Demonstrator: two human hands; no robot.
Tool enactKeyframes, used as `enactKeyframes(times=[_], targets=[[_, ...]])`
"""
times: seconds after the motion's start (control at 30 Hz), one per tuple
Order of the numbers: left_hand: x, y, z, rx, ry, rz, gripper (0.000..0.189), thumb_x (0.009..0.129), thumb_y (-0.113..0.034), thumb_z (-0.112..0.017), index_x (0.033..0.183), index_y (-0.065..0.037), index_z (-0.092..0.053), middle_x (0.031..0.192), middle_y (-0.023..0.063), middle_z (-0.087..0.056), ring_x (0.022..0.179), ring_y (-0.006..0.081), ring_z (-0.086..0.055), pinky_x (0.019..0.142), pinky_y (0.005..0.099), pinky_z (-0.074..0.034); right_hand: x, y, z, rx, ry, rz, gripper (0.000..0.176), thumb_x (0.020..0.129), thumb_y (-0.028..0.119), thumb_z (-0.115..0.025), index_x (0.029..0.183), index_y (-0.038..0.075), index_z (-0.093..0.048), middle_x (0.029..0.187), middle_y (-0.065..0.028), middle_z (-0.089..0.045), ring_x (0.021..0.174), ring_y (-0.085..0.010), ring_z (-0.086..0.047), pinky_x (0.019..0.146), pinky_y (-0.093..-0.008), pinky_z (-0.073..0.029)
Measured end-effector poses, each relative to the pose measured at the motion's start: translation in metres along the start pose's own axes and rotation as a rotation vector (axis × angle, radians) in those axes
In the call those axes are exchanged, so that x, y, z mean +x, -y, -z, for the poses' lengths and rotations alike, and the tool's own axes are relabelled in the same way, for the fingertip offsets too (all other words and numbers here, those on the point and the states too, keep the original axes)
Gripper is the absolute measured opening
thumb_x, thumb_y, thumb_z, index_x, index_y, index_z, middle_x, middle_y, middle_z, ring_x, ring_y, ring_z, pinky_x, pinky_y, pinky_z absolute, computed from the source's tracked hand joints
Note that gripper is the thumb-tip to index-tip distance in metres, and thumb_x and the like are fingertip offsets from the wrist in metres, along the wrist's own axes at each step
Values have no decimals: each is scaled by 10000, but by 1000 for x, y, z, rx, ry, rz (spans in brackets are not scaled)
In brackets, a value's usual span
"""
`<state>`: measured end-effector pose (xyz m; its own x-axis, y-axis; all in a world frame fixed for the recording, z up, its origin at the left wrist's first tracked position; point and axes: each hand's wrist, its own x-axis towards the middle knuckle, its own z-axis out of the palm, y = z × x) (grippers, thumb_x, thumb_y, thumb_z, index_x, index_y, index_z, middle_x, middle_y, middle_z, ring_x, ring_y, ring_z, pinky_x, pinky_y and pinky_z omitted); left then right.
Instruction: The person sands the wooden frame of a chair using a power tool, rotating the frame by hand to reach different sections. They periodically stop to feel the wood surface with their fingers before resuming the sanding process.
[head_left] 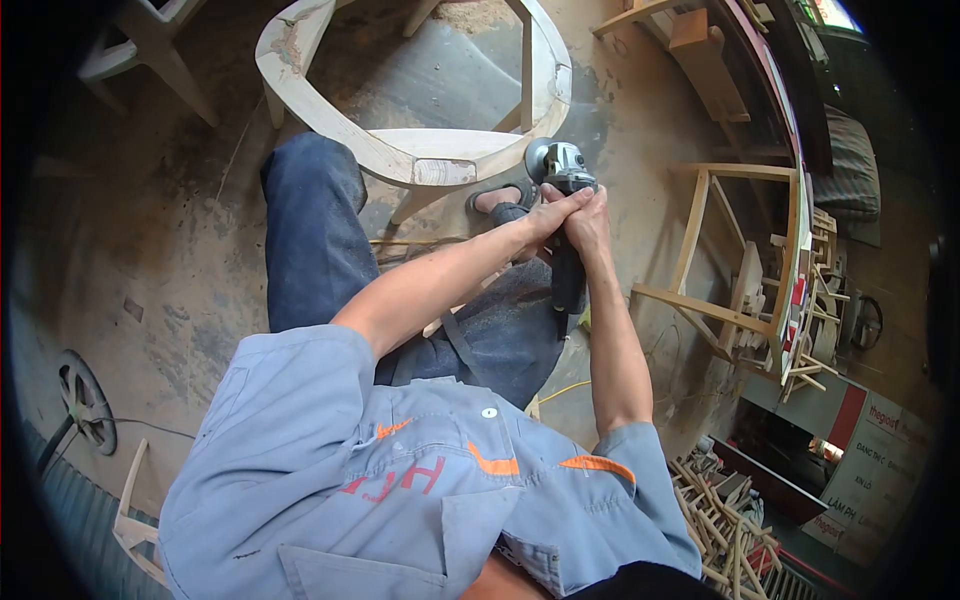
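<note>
The frame [385,158] is matt wood — the grinder [565,162] shiny metal at its head.

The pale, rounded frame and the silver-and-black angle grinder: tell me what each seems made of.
The pale, rounded frame looks like bare, unvarnished wood: matte, with brownish, grain-like patches. The silver-and-black angle grinder seems metal at its shiny head; its dull, dark body is probably plastic.

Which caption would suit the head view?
Left hand and right hand grip an angle grinder beside a curved wooden frame.
</note>
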<state>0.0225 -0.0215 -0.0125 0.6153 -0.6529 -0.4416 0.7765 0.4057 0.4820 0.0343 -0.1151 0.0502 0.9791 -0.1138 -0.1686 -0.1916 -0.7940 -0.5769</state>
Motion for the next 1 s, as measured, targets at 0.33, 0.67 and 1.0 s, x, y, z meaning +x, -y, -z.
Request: enactKeyframes(times=[0.33, 0.67, 1.0], targets=[[-141, -10, 70, -210, -262, -399, 1049, 854, -898, -488, 1494, -68, -474, 1413, 187, -568, 1286, 306, -586, 998, 472, -538, -31, 126, -85, -185, 328, 368, 773, 823, 550, -791, 1201, -44, -472, 1004, -345, -708, 1004, -507, -696, 865, -546, -555], [-120, -19, 51, -230, -333, -483, 1044, 881, -890, -439, 1515, -60, -428, 1439, 168, -547, 1335, 308, -559, 999, 528, -551, -9, 124, -70, -246, 396, 413, 649, 883, 483, -726, 1181, -22, -448, 941, -341, -707, 956, -522, -696, 841, -574, -546], [-56, -2, 27, -156, -256, -364, 1031, 860, -901, -461, 1492, -87, -475, 1409, 167, -582, 1292, 280, -598, 969, 501, -563, 8, 69, -32, -219, 251, 223, 818, 761, 484, -876, 1267, -21, -480, 1002, -296, -732, 992, -464, -720, 849, -505, -568]])
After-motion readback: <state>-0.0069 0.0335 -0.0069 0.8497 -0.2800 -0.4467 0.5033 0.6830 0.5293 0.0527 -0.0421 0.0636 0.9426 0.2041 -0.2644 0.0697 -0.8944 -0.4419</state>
